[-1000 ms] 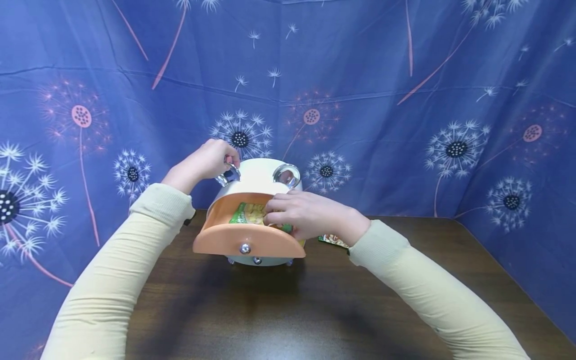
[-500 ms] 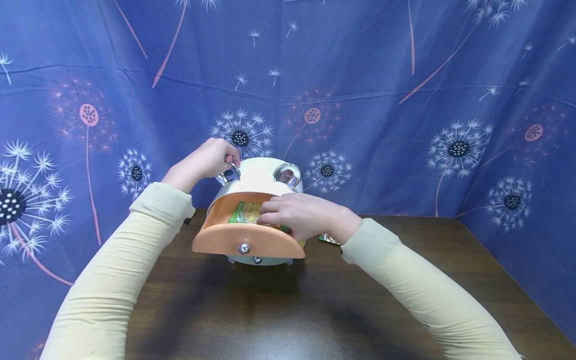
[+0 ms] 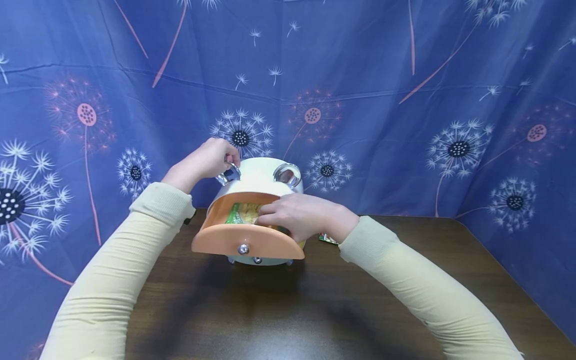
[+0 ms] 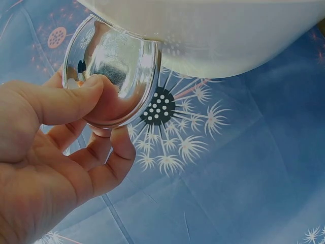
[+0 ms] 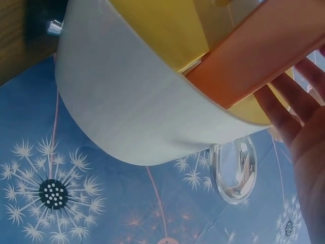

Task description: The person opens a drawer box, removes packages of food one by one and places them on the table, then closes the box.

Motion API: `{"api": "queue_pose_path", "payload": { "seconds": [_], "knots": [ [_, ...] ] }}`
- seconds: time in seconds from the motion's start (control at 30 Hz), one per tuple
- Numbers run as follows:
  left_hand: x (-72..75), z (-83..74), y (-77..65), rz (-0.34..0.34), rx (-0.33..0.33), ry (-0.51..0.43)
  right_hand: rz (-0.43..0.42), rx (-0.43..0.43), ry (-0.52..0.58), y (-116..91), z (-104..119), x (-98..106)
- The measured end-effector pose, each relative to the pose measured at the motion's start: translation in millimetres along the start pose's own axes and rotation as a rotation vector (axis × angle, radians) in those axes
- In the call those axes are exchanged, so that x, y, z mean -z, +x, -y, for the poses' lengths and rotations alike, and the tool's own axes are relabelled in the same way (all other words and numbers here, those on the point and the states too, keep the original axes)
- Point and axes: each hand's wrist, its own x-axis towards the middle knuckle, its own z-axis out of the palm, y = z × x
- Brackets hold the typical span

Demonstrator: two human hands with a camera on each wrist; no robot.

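Observation:
A white rounded cabinet (image 3: 258, 175) with two shiny chrome ears stands on the table. My left hand (image 3: 211, 157) holds its left ear (image 4: 114, 56), thumb on the inner face and fingers behind, as the left wrist view shows. The cabinet's orange drawer (image 3: 247, 242) is pulled out, with a chrome knob on its front. In it lies a green and yellow packet (image 3: 243, 214). From the right, my right hand (image 3: 299, 212) reaches over the drawer's side onto the packet; its fingers look extended in the right wrist view, the tips hidden inside.
Another packet (image 3: 328, 239) lies on the dark wooden table (image 3: 360, 310), partly behind my right wrist. Below the orange drawer a lower chrome knob (image 3: 257, 260) shows. The right ear (image 3: 287, 175) stands close above my right hand. A blue dandelion cloth (image 3: 382, 125) hangs behind.
My right hand has moved a little left and further into the drawer, and the packet has shifted slightly left and lies flatter. My left hand stays on the ear.

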Motion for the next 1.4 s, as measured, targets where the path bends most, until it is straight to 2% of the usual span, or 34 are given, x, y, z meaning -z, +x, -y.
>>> {"api": "queue_pose_path", "payload": {
  "seconds": [0.2,0.4,0.67,0.9,1.23,1.4],
  "knots": [
    [-1.2,1.3,1.2,0.009,0.000,-0.004,0.066,-0.035,0.029,2,1,1],
    [-1.4,1.9,1.3,0.006,0.004,-0.012,0.079,-0.042,0.027,3,2,2],
    [-1.3,0.3,-0.1,0.007,0.008,-0.013,-0.015,-0.010,0.003,0,7,0],
    [0.1,-0.5,-1.4,0.006,0.009,-0.005,-0.043,-0.010,0.004,-3,11,0],
    [0.6,-3.0,-1.6,0.021,0.030,-0.014,-0.095,-0.007,-0.061,-7,10,-4],
    [1.6,-1.9,-1.6,0.020,0.029,-0.006,-0.146,0.001,-0.099,-7,10,-4]
  ]
}}
